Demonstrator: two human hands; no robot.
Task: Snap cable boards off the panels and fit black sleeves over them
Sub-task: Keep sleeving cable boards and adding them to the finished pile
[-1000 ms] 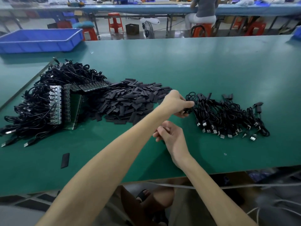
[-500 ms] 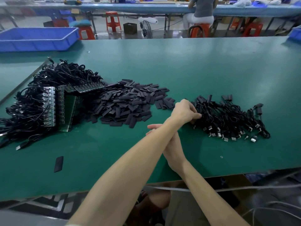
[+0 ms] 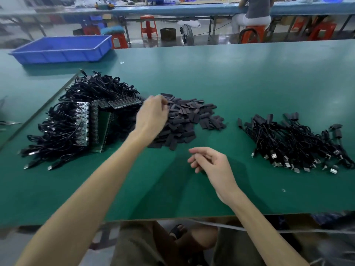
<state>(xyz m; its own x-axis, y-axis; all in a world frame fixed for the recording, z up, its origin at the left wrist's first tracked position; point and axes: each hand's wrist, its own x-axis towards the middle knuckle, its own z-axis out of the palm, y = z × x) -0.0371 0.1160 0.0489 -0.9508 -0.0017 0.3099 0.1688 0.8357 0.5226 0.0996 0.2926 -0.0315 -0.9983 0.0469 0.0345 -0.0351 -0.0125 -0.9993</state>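
1. Find the left hand over the left edge of the pile of black sleeves, with fingers bent down toward it and blurred. Cannot tell whether pinching a sleeve or nothing.
2. Find the right hand hanging above bare worktop, near the front of the sleeve pile, with fingers loosely curled and nothing visible in them.
3. Look for the panels just left of the sleeves, standing on edge and leaning together, with cable boards in rows along them, half buried in a tangle of black cables.
4. Expect light, stiff panels, probably brittle at the break lines. Best to grip a board by its edges close to the joint, brace the panel with the other hand, and bend rather than tug the cable.
5. Expect very light, soft, flattened sleeves, likely to lift in clumps. Pinch one by an end and squeeze its sides to open the mouth.
6. Leave alone the sleeved cables, seemingly finished and well apart on the right, and the blue tray far left.
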